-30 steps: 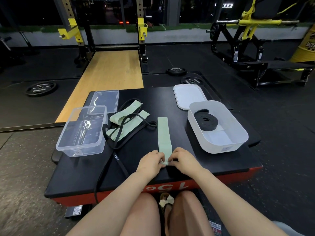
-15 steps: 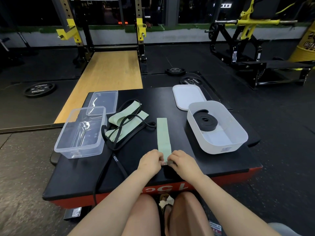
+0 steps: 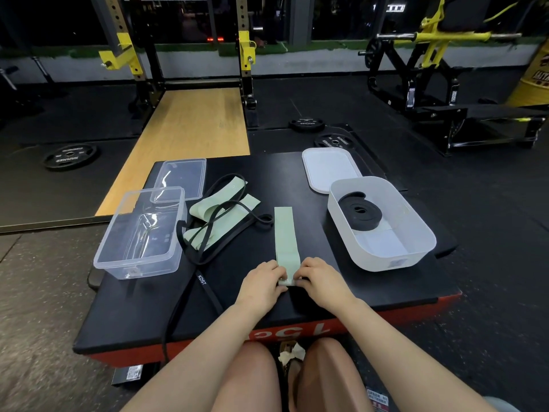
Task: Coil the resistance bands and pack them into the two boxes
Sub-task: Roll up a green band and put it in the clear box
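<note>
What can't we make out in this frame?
- Head view: rolled end of the green band, covered by the left hand and right hand.
- Long black band: far end drops past the platform edge.
- White box label: too small.

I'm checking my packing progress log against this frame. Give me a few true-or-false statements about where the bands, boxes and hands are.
1. A coiled black band lies in the white box. True.
2. The clear box holds a green band. False: it holds no band.
3. Both the left hand and the right hand grip the near end of the flat green band. True.
4. The white lid is on the white box. False: it lies behind the box, on the black platform.
</note>
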Available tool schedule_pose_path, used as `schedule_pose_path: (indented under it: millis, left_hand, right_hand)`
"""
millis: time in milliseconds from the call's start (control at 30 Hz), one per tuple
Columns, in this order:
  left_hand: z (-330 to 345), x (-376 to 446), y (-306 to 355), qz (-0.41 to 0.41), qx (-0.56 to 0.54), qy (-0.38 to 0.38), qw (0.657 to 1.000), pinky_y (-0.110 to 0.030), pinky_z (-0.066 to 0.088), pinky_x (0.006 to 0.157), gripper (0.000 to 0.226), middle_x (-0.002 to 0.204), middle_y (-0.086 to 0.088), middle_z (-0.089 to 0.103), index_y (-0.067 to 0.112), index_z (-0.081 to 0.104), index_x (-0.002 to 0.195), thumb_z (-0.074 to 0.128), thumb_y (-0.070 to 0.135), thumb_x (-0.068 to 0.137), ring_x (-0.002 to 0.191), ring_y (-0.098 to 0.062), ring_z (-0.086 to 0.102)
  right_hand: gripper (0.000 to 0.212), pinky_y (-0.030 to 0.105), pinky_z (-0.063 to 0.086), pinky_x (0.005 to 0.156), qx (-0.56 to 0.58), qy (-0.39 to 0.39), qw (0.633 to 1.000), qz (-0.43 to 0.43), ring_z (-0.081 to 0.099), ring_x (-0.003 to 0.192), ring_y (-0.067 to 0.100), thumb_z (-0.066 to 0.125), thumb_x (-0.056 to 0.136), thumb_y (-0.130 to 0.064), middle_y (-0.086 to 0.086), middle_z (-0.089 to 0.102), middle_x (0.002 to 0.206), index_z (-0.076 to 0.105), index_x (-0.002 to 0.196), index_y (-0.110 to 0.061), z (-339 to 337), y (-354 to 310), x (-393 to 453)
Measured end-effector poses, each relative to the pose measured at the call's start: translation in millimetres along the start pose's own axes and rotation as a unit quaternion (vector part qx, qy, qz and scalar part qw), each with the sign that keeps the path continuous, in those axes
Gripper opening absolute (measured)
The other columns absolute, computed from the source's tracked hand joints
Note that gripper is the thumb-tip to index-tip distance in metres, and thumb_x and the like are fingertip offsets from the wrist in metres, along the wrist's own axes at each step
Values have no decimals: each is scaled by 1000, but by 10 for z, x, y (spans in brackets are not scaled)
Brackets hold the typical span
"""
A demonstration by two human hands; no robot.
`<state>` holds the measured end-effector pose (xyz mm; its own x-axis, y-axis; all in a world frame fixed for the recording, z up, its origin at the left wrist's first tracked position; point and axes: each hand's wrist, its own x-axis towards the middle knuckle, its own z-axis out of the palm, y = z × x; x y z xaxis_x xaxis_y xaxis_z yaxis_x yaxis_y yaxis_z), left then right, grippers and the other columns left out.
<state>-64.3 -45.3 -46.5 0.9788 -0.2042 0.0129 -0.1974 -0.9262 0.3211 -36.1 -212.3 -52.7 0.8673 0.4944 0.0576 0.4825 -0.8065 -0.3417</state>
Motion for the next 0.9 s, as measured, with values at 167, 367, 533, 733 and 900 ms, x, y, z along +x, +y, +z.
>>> schedule_pose_path:
  millis: [167, 367, 533, 733, 900]
  left_hand:
    - [-8, 67, 3, -13, -10, -6, 1000, -27, 40, 86, 19, 113, 6, 53, 20, 61, 107, 53, 30, 93, 108, -15, 49]
    - [-49, 154, 3, -38, -37, -30, 998, -30, 43, 82, 12, 106, 6, 56, 19, 62, 98, 56, 27, 92, 105, -16, 51]
    - [-66, 189, -2, -51, -50, -50, 996, -31, 45, 82, 12, 105, 4, 58, 17, 61, 98, 56, 27, 92, 102, -17, 53]
    - [-83, 143, -13, -59, -51, -89, 993, -32, 44, 85, 19, 109, 1, 61, 19, 61, 104, 54, 32, 93, 101, -20, 57]
    - [-118, 70, -13, -51, -57, -118, 990, -32, 42, 89, 18, 106, 2, 64, 20, 61, 104, 54, 33, 92, 99, -20, 58]
  right_hand:
    - [27, 26, 39, 82, -16, 4, 1000, -13, 49, 108, 16, 46, 98, -26, -3, 57, 112, 66, 115, -18, 4, -27, 3]
    - [23, 25, 38, 74, 1, 35, 999, -17, 52, 105, 19, 49, 96, -23, -2, 57, 111, 62, 113, -15, 56, -32, -68]
    - [26, 26, 40, 77, -3, 0, 1000, -10, 48, 109, 16, 54, 93, -25, -3, 53, 117, 57, 117, -15, 40, -33, -49]
    - [22, 32, 46, 83, 3, -32, 999, -1, 52, 107, 19, 53, 94, -19, -2, 57, 113, 62, 115, -17, -10, -36, -6]
    - [23, 35, 46, 84, -3, -91, 996, -4, 55, 103, 21, 56, 92, -22, -2, 59, 108, 64, 113, -21, -111, -41, 8]
